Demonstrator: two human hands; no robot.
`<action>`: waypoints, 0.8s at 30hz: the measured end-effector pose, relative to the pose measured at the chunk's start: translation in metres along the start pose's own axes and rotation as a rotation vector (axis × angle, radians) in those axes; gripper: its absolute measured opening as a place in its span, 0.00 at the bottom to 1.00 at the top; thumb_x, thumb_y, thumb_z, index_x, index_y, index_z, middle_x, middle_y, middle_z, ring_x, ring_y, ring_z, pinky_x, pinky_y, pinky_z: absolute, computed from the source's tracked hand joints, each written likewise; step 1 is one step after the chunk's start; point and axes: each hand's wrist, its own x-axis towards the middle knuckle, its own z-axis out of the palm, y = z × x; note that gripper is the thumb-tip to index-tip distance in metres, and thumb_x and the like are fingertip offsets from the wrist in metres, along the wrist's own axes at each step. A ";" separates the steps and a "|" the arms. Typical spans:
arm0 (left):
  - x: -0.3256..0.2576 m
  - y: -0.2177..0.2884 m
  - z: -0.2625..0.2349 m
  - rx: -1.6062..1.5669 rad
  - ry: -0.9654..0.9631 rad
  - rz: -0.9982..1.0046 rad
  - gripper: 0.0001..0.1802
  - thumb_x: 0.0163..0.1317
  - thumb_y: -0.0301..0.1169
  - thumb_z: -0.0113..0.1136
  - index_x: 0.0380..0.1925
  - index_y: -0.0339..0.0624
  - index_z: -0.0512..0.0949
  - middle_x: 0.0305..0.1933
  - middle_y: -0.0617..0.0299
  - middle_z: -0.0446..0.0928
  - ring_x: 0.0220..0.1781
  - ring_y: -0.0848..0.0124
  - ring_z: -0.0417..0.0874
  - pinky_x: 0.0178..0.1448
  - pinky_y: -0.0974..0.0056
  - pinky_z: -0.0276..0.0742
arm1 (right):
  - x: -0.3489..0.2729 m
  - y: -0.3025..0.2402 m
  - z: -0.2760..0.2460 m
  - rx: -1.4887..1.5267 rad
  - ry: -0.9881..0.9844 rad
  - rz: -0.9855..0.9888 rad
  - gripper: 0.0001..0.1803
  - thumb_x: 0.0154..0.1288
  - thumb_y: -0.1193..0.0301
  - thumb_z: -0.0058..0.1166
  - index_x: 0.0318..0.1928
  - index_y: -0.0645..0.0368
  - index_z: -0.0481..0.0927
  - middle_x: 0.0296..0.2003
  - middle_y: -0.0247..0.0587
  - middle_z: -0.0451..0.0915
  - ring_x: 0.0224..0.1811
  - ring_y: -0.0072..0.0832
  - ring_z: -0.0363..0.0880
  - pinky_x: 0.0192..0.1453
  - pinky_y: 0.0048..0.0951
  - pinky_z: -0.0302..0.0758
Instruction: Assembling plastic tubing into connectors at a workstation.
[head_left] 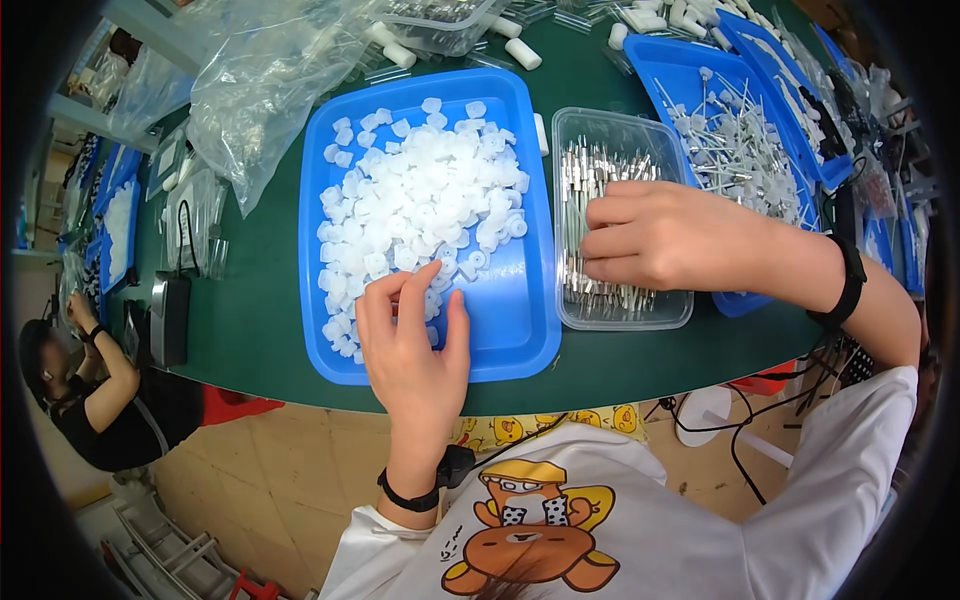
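Blue tray (520, 330), near centre of the green table (250, 320): holds a heap of small white plastic caps (420, 200), piled toward its far and left sides; the near right corner of its floor lies bare. Its near rim sits close to the table's near edge.

Left hand (415, 350): palm down inside the tray at the near edge of the heap, fingers spread apart over the caps, fingertips touching them; grip not closed on anything I can make out.

Clear plastic bin (620, 310), just right of the tray, walls almost touching: filled with thin metal pins (590, 170) lying lengthwise.

Right hand (670, 235): resting across the bin, fingers curled together down onto the pins; whether a pin is pinched cannot be told.

Second blue tray (660, 70), far right: white-headed pin pieces (735, 150), partly under the right wrist.

Crumpled clear bags (260, 90), far left. Bare green strip left of the tray. Another seated person (100, 390) at the left end.
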 end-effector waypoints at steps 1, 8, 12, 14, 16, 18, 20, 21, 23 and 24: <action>0.000 -0.001 0.001 0.012 0.017 0.032 0.15 0.44 0.24 0.60 0.35 0.41 0.75 0.33 0.61 0.67 0.34 0.66 0.67 0.34 0.66 0.64 | 0.000 -0.001 -0.002 0.014 0.015 0.007 0.12 0.36 0.74 0.50 0.27 0.64 0.75 0.28 0.34 0.72 0.34 0.29 0.68 0.36 0.26 0.68; -0.001 0.001 -0.002 -0.008 -0.025 -0.027 0.13 0.46 0.25 0.58 0.35 0.40 0.74 0.34 0.59 0.68 0.39 0.64 0.69 0.44 0.65 0.65 | -0.004 -0.011 -0.008 0.310 0.309 0.209 0.10 0.43 0.73 0.57 0.30 0.61 0.78 0.30 0.32 0.76 0.37 0.30 0.69 0.41 0.26 0.69; -0.002 0.004 -0.004 0.006 -0.025 -0.028 0.13 0.46 0.25 0.58 0.35 0.39 0.75 0.34 0.59 0.68 0.39 0.64 0.69 0.44 0.65 0.65 | -0.009 -0.019 -0.010 0.493 0.488 0.451 0.09 0.42 0.74 0.61 0.29 0.59 0.81 0.27 0.33 0.78 0.35 0.28 0.71 0.39 0.26 0.69; -0.002 0.004 -0.003 0.011 -0.018 -0.023 0.13 0.46 0.25 0.58 0.35 0.39 0.75 0.34 0.59 0.68 0.39 0.63 0.69 0.44 0.65 0.65 | -0.012 -0.020 -0.008 0.579 0.546 0.583 0.09 0.42 0.75 0.62 0.29 0.59 0.82 0.27 0.34 0.78 0.36 0.27 0.71 0.38 0.25 0.70; -0.003 0.003 -0.002 0.011 -0.004 -0.010 0.12 0.46 0.25 0.58 0.34 0.39 0.75 0.34 0.59 0.69 0.39 0.63 0.69 0.44 0.64 0.66 | -0.016 -0.017 -0.005 0.609 0.572 0.676 0.09 0.42 0.73 0.63 0.29 0.60 0.82 0.26 0.36 0.79 0.32 0.22 0.73 0.35 0.22 0.69; -0.004 0.000 -0.001 0.033 0.015 0.034 0.13 0.45 0.25 0.59 0.34 0.40 0.75 0.33 0.60 0.68 0.36 0.64 0.68 0.39 0.65 0.65 | -0.018 -0.015 -0.003 0.622 0.593 0.766 0.10 0.43 0.72 0.63 0.28 0.62 0.81 0.25 0.37 0.79 0.30 0.20 0.73 0.35 0.20 0.69; -0.004 0.001 -0.001 0.032 0.016 0.036 0.13 0.45 0.25 0.59 0.34 0.40 0.75 0.33 0.60 0.68 0.36 0.64 0.68 0.39 0.65 0.65 | -0.018 -0.015 -0.003 0.716 0.655 0.839 0.10 0.45 0.71 0.62 0.28 0.64 0.81 0.25 0.37 0.79 0.27 0.17 0.74 0.34 0.17 0.69; -0.004 0.003 -0.003 0.021 0.009 0.017 0.12 0.46 0.25 0.58 0.34 0.39 0.75 0.34 0.59 0.68 0.37 0.64 0.69 0.41 0.65 0.66 | -0.018 -0.015 -0.004 0.746 0.676 0.873 0.10 0.46 0.71 0.62 0.28 0.65 0.81 0.25 0.37 0.79 0.28 0.17 0.74 0.34 0.16 0.68; -0.005 0.004 -0.003 0.014 0.006 0.009 0.12 0.46 0.24 0.58 0.34 0.38 0.75 0.34 0.58 0.69 0.38 0.63 0.70 0.43 0.64 0.66 | -0.016 -0.016 -0.008 0.830 0.705 0.934 0.10 0.47 0.71 0.61 0.28 0.65 0.81 0.26 0.38 0.79 0.30 0.17 0.74 0.36 0.17 0.69; -0.005 0.003 -0.003 0.018 0.011 0.021 0.12 0.46 0.24 0.58 0.34 0.38 0.75 0.34 0.58 0.69 0.38 0.63 0.70 0.43 0.64 0.66 | -0.015 -0.018 -0.012 0.882 0.715 0.960 0.09 0.48 0.71 0.60 0.29 0.65 0.81 0.27 0.38 0.79 0.31 0.18 0.75 0.39 0.18 0.69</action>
